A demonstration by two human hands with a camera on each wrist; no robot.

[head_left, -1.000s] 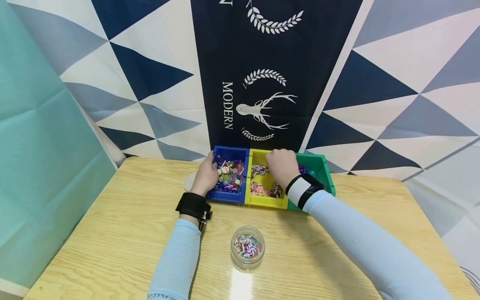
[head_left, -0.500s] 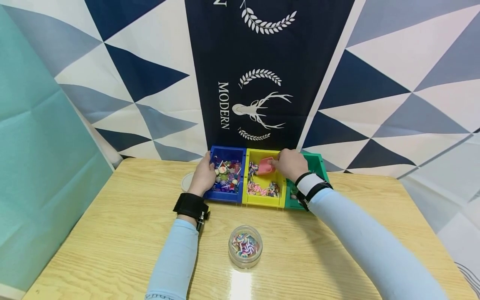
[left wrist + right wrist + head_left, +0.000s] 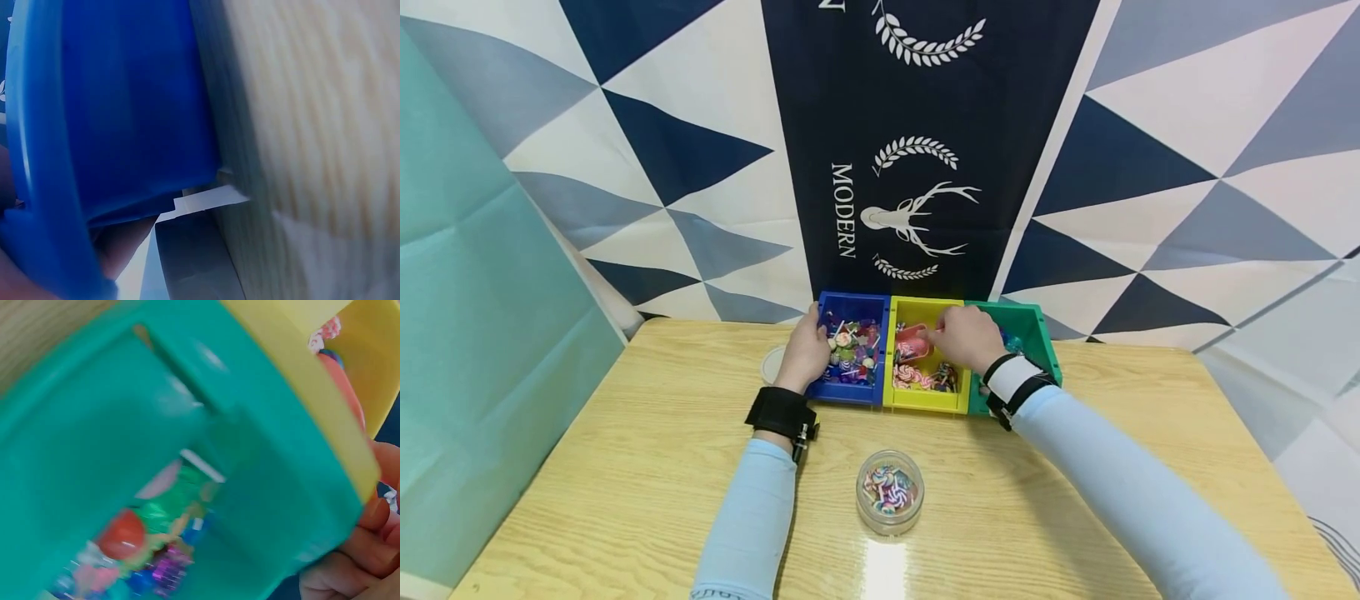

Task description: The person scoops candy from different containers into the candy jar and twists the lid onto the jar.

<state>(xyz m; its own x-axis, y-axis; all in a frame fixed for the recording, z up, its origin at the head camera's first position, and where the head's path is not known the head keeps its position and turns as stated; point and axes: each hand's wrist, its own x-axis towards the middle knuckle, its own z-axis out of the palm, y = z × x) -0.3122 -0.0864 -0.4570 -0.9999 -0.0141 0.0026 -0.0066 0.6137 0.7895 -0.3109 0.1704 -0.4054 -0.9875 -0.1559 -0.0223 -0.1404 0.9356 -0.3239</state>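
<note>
My left hand point(image 3: 805, 354) grips the left wall of the blue bin point(image 3: 853, 307), its fingers around the rim; in the left wrist view the bin's outer wall point(image 3: 137, 106) fills much of the picture. The right hand point(image 3: 968, 337) reaches over the yellow bin point(image 3: 928, 402) and pinches a pink scoop point(image 3: 912, 342). Striped lollipop pieces show in the scoop's mouth, against more pink-and-white candy pieces point(image 3: 910, 377) on the bin floor. In the right wrist view, curled fingers point(image 3: 353, 562) show beyond the bin corner, and the scoop's edge point(image 3: 344, 384) shows inside the yellow bin.
To the right is a green bin point(image 3: 1037, 321) with shiny colored pieces point(image 3: 165, 569). Nearer the front stands a clear jar point(image 3: 890, 525) partly filled with candy pieces. A pale round lid point(image 3: 772, 365) lies left of the blue bin. Patterned cloth point(image 3: 902, 167) hangs behind.
The right hand first brought the pink scoop into view from behind itself, then moved it left and down into the candy pieces. The left hand keeps its hold on the blue bin.
</note>
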